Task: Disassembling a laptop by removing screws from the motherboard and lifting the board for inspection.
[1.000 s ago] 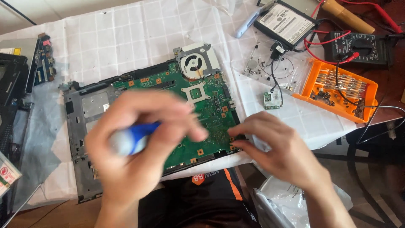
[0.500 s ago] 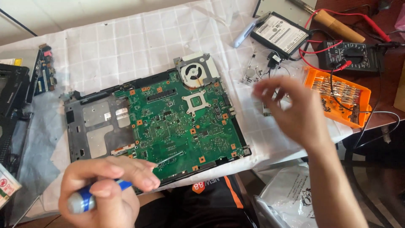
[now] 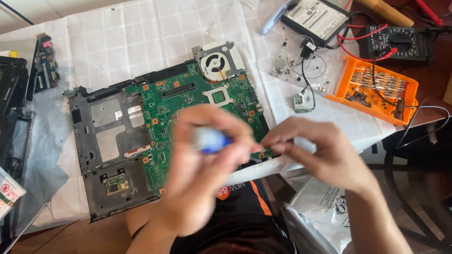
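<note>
A green laptop motherboard (image 3: 188, 101) with a round fan (image 3: 217, 63) lies in its grey base frame (image 3: 106, 150) on a white cloth. My left hand (image 3: 197, 169), blurred by motion, is closed around a blue-and-white screwdriver handle (image 3: 209, 140) above the board's near right part. My right hand (image 3: 318, 150) hovers at the board's near right corner, fingers pinched toward the screwdriver's tip. Whether it holds anything small I cannot tell.
An orange parts tray (image 3: 376, 89) sits at right, with a black multimeter (image 3: 400, 42) and red leads behind it. A hard drive (image 3: 316, 18) lies at the back. A small circuit board (image 3: 43, 66) and black laptop parts (image 3: 12, 84) sit at left.
My left hand rose from the table's near edge back over the board with the screwdriver. My right hand came back from the tray side to the board's near right corner.
</note>
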